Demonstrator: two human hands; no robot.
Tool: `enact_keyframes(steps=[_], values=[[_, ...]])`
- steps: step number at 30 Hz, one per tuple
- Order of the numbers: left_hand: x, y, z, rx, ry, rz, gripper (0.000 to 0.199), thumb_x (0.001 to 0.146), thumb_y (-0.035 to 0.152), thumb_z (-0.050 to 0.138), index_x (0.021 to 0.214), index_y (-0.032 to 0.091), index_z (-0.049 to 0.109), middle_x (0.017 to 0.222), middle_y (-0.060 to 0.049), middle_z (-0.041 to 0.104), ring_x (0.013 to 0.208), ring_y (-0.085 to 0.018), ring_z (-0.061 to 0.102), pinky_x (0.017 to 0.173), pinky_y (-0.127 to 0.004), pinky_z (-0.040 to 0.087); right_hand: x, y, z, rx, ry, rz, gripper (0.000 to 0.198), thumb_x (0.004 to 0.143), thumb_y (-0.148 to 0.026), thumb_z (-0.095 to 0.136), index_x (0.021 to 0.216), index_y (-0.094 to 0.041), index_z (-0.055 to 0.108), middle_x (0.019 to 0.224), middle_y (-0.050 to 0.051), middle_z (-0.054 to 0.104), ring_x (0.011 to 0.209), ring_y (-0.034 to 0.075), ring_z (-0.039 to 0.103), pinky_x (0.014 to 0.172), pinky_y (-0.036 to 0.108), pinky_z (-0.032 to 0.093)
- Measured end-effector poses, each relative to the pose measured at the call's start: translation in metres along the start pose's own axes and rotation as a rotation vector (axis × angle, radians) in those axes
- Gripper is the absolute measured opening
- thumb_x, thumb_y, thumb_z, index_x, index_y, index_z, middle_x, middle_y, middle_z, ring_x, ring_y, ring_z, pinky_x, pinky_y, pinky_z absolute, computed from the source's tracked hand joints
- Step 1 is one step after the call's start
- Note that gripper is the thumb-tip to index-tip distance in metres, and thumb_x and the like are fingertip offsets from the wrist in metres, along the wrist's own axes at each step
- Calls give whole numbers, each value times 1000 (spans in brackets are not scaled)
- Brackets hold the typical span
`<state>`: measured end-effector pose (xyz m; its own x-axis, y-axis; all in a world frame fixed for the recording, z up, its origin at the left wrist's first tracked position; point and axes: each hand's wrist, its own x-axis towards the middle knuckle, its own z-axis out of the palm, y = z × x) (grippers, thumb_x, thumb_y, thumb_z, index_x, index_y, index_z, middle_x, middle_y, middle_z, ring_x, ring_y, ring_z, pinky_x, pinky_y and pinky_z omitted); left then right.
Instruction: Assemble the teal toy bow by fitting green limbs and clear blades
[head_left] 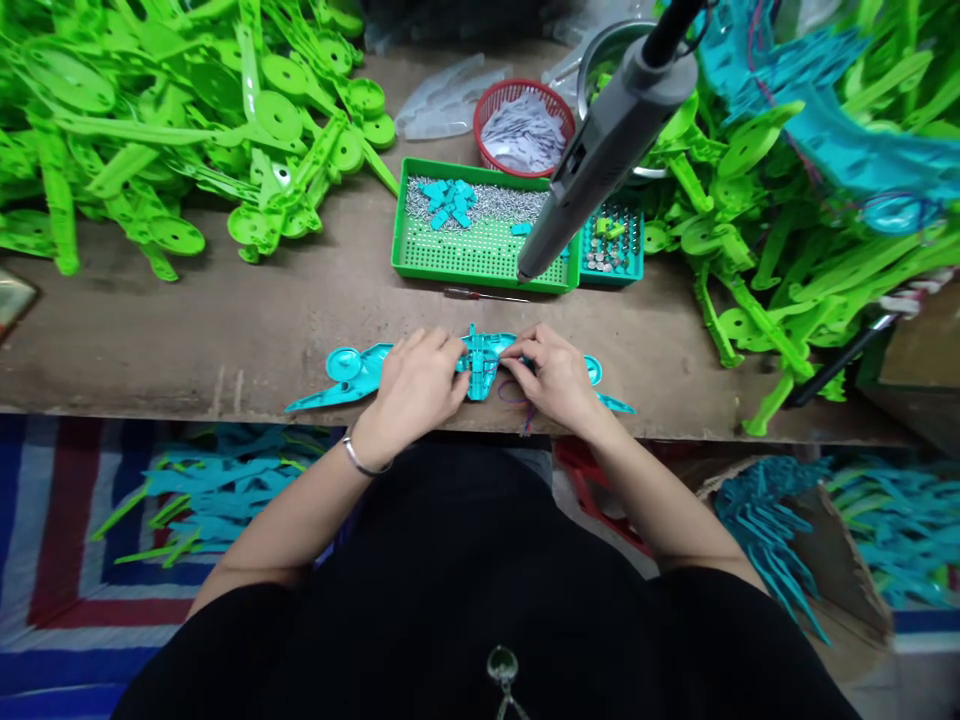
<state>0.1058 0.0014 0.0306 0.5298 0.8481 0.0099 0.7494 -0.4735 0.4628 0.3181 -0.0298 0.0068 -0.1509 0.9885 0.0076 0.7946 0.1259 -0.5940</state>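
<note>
A turquoise plastic shell [480,375] with long wing-like ends lies across the front of the bench. My left hand [421,375] rests over its left half, fingers closed on the edge beside the ribbed middle. On the other side of that middle, my right hand [553,378] pinches thumb and forefinger together at a thin wire. Loose red and blue wires [517,395] curl out below my right fingers. Behind the shell lies a thin screwdriver [480,294], apart from both hands.
A grey hanging electric screwdriver [611,150] reaches down above a green tray [480,265] of screws and turquoise bits. Behind stands a red basket [480,125] with pale pieces. Green plastic parts heap up left [277,120] and right [750,240].
</note>
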Motion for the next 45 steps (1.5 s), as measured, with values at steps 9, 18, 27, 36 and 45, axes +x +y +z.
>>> enact_keyframes(steps=[9, 18, 27, 36, 45], values=[[19, 13, 12, 216, -117, -18, 21, 86, 13, 50, 81, 15, 70, 83, -16, 71, 81, -32, 68, 69, -40, 49, 1, -1, -4, 8, -35, 33, 15, 91, -25, 64, 94, -22, 78, 93, 7, 65, 83, 20, 62, 75, 34, 48], [16, 6, 14, 184, -79, 0, 17, 86, 14, 51, 81, 15, 67, 82, -13, 70, 77, -27, 67, 67, -35, 46, 12, -16, -8, 102, -44, 5, 12, 89, -22, 65, 91, -21, 76, 84, 4, 72, 75, 17, 62, 72, 30, 46], [8, -21, -7, -7, -21, 25, 12, 88, 16, 52, 82, 19, 62, 77, -5, 67, 70, -21, 62, 65, -31, 42, 14, -18, -4, 24, -132, 17, 11, 86, -21, 66, 90, -22, 76, 83, 2, 75, 69, 16, 62, 68, 29, 41], [-8, -38, -6, 69, 138, 128, 11, 87, 15, 51, 87, 20, 61, 82, -7, 66, 81, -24, 60, 72, -37, 42, 17, -25, -5, -10, -180, 98, 13, 82, -27, 70, 93, -23, 76, 74, 1, 70, 66, 16, 60, 61, 29, 35], [-23, -49, 4, -161, 276, 93, 13, 81, 16, 52, 80, 22, 63, 77, -4, 67, 77, -20, 62, 75, -37, 44, 19, -20, -13, 35, 38, 49, 15, 80, -23, 61, 94, -20, 68, 92, 6, 67, 83, 20, 59, 75, 34, 44]])
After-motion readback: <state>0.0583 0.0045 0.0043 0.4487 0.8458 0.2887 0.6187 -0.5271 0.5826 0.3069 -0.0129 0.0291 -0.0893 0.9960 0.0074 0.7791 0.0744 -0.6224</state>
